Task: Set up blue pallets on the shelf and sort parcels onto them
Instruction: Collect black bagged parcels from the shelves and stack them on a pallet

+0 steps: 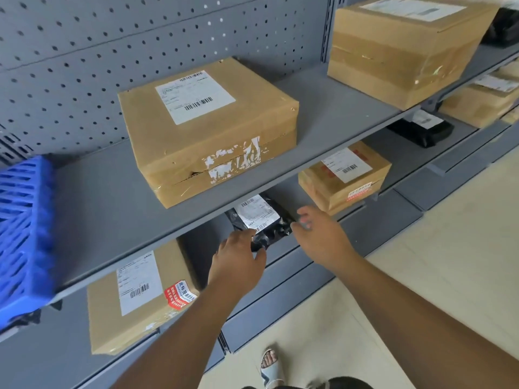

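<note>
A blue slatted pallet (25, 234) lies at the left end of the upper grey shelf (106, 209). On the shelf below lies a black plastic-bag parcel (273, 230) with a white label. My left hand (236, 259) grips its near left corner, thumb under the front edge. My right hand (320, 234) reaches in with fingers spread at the bag's right edge; its fingertips are blurred. A flat cardboard parcel (207, 130) sits on the upper shelf to the right of the pallet.
A larger taped box (398, 49) stands further right on the upper shelf. On the lower shelf, cardboard boxes flank the bag at left (134, 299) and right (342, 175), and another black bag (421, 130) lies beyond. Pegboard backs the shelves. Tiled floor is at right.
</note>
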A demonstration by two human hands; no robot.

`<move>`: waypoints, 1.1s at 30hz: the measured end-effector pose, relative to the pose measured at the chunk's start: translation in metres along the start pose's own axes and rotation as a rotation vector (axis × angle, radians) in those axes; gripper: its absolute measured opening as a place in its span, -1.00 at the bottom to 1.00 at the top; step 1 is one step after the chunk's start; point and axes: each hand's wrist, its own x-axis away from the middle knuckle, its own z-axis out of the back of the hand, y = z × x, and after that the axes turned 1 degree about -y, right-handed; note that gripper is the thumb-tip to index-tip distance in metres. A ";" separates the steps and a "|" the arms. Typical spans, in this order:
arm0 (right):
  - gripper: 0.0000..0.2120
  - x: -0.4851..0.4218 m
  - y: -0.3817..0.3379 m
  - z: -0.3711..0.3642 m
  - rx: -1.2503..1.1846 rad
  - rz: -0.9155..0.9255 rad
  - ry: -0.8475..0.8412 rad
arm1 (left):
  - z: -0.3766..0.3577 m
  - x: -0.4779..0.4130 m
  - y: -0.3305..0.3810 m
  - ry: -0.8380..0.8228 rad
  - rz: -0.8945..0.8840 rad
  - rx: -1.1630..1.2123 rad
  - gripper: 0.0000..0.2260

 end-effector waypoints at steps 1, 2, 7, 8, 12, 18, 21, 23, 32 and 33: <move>-0.64 -0.008 0.003 -0.004 0.010 -0.009 -0.014 | -0.002 -0.006 -0.001 -0.020 0.023 0.003 -0.58; -0.62 -0.016 0.006 -0.007 0.016 -0.018 -0.029 | -0.005 -0.013 -0.002 -0.038 0.047 0.004 -0.57; -0.59 -0.053 0.021 -0.011 0.091 -0.005 -0.135 | -0.016 -0.041 0.004 -0.071 0.168 0.016 -0.59; -0.58 -0.061 0.024 -0.010 0.098 -0.001 -0.157 | -0.018 -0.045 0.007 -0.065 0.202 0.032 -0.59; -0.56 -0.089 0.037 -0.005 0.136 0.030 -0.222 | -0.030 -0.060 0.016 -0.036 0.326 0.077 -0.56; -0.54 -0.116 0.051 -0.016 0.183 0.091 -0.255 | -0.058 -0.077 0.016 0.008 0.426 0.134 -0.58; -0.49 -0.128 0.053 -0.029 0.158 0.103 -0.272 | -0.069 -0.087 0.009 0.074 0.486 0.203 -0.60; -0.46 -0.136 0.054 -0.039 0.171 0.128 -0.277 | -0.074 -0.095 0.005 0.104 0.519 0.253 -0.58; -0.64 -0.162 0.055 -0.077 0.238 0.159 -0.230 | -0.090 -0.131 -0.011 0.167 0.570 0.430 -0.57; -0.63 -0.164 0.056 -0.079 0.224 0.137 -0.228 | -0.092 -0.135 -0.013 0.165 0.571 0.450 -0.59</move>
